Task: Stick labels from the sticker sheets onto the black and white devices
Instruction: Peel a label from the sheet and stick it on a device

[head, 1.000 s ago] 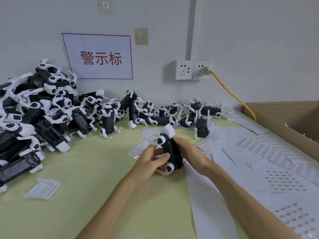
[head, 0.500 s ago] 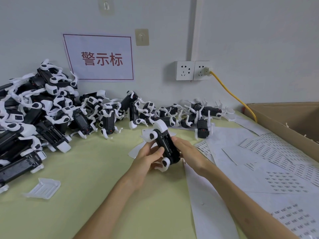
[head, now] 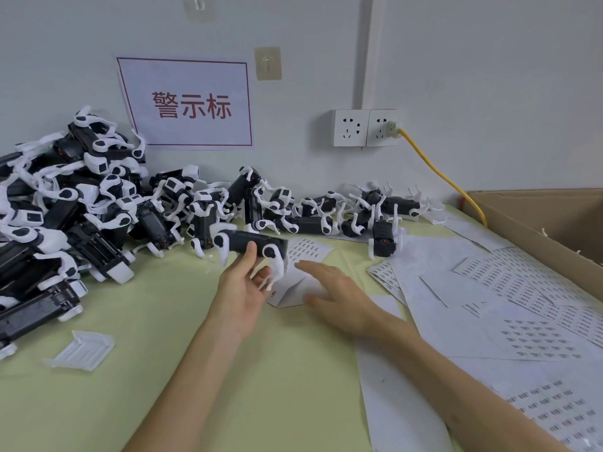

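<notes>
Left hand (head: 242,293): raised off the surface, palm turned up, with the thumb on the near side of one device and the fingers curled under it, so it holds the device.
Held device (head: 239,241): black body with white ends and thin white legs. It lies level, long axis left to right, above the middle of the surface and just near of the row of devices. It is blurred.
Right hand (head: 329,288): fingers straight and spread, palm down, holding nothing. It is just right of the held device and apart from it.
Small sticker sheet (head: 308,249): lies under and just far of the right hand. Whether the fingers touch it cannot be told.
Pile of devices (head: 65,207): heaped at far left against the wall.
Row of devices (head: 310,216): strung along the wall from the pile toward the right.
Sticker sheets (head: 509,314): many white sheets overlapping across the right side of the surface.
Surface (head: 163,386): pale green.
Cardboard box (head: 538,223): at the far right edge, beside the sheets.
White plastic piece (head: 81,350): lies alone at near left.
</notes>
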